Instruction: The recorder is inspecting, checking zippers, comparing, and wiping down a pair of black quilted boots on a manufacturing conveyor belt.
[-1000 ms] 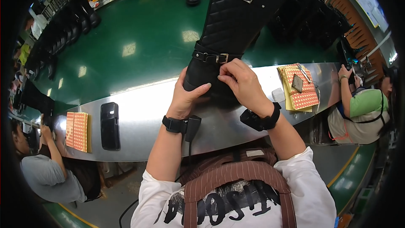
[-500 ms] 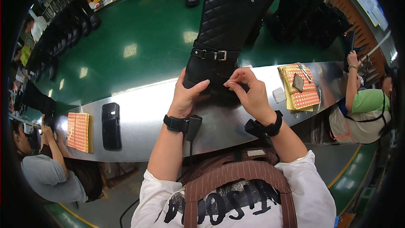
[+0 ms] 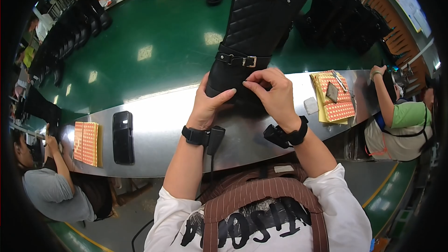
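A tall black quilted boot (image 3: 254,28) with buckled straps lies with its foot end on the steel ledge (image 3: 158,126) and its shaft over the green conveyor belt (image 3: 140,51). My left hand (image 3: 207,102) wraps the lower left side of the boot's foot. My right hand (image 3: 270,93) presses pinched fingertips against the boot's black leather just below the ankle strap buckle (image 3: 249,60). Whether something small sits under the fingertips cannot be made out. Both wrists wear black bands.
A black phone-like device (image 3: 122,136) and a sheet of orange round stickers (image 3: 86,142) lie on the ledge at left. More sticker sheets (image 3: 333,98) lie at right. Other black boots (image 3: 345,18) stand on the belt. Seated people work at left (image 3: 51,186) and right (image 3: 399,121).
My right hand has moved down from the ankle strap to the boot's foot, its fingers drawing together into a pinch. The left hand keeps its hold; the boot shifted slightly.
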Action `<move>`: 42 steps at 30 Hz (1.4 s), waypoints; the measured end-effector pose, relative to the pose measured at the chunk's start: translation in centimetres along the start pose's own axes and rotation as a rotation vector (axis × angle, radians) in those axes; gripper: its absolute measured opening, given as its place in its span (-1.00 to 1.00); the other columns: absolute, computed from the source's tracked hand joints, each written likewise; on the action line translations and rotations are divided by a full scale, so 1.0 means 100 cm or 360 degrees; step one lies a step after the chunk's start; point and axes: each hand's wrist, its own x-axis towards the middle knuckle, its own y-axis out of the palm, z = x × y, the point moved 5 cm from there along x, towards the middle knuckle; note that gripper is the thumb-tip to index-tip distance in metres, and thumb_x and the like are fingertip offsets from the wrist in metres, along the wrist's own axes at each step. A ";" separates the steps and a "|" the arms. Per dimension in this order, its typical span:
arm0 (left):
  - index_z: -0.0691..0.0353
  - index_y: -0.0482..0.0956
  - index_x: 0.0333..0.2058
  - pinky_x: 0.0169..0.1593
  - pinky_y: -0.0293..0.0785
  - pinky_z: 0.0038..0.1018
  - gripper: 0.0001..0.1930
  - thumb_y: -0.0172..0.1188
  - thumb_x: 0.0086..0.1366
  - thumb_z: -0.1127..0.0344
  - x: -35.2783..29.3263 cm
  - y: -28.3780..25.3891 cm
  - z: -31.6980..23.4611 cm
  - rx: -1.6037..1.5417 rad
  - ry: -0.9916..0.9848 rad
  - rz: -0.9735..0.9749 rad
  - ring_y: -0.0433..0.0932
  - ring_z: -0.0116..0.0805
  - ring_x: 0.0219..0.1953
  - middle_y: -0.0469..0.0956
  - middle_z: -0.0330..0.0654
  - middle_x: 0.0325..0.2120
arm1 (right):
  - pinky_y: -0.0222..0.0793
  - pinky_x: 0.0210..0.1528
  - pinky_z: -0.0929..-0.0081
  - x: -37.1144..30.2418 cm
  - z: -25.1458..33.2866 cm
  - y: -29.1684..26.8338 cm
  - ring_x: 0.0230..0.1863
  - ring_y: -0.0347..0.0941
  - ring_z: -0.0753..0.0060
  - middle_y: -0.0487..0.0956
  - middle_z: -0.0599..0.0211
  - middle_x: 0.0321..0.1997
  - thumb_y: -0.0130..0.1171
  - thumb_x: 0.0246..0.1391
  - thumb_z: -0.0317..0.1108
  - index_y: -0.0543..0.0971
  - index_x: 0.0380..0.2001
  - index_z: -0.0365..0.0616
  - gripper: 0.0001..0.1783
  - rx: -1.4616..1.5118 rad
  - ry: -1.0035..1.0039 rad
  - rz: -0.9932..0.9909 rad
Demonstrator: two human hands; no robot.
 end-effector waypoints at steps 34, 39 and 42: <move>0.18 0.32 0.13 -0.21 0.60 -0.47 -0.31 0.45 0.02 0.44 0.000 -0.001 -0.001 -0.0050 0.0069 -0.0061 0.57 -0.41 -0.16 0.52 -0.21 -0.13 | 0.41 -0.24 0.52 -0.016 0.006 -0.012 -0.43 0.48 0.42 0.58 0.39 -0.39 0.41 -0.14 -0.46 0.63 -0.31 -0.14 -0.75 0.0043 -0.0199 -0.0072; 0.17 0.33 0.14 -0.22 0.59 -0.50 -0.31 0.45 0.02 0.45 0.001 0.000 0.000 -0.0040 0.0072 -0.0044 0.58 -0.43 -0.19 0.53 -0.23 -0.14 | 0.39 -0.38 0.57 -0.010 -0.003 0.000 -0.47 0.46 0.48 0.56 0.39 -0.41 0.40 -0.15 -0.49 0.65 -0.39 -0.15 -0.82 0.0141 -0.0075 -0.0117; 0.18 0.34 0.13 -0.23 0.58 -0.54 -0.30 0.46 0.01 0.45 0.000 0.002 -0.002 -0.0051 0.0068 -0.0062 0.58 -0.46 -0.21 0.54 -0.24 -0.16 | 0.38 -0.42 0.57 -0.006 -0.001 -0.001 -0.48 0.45 0.49 0.55 0.39 -0.43 0.39 -0.14 -0.50 0.65 -0.43 -0.16 -0.86 0.0110 -0.0098 -0.0099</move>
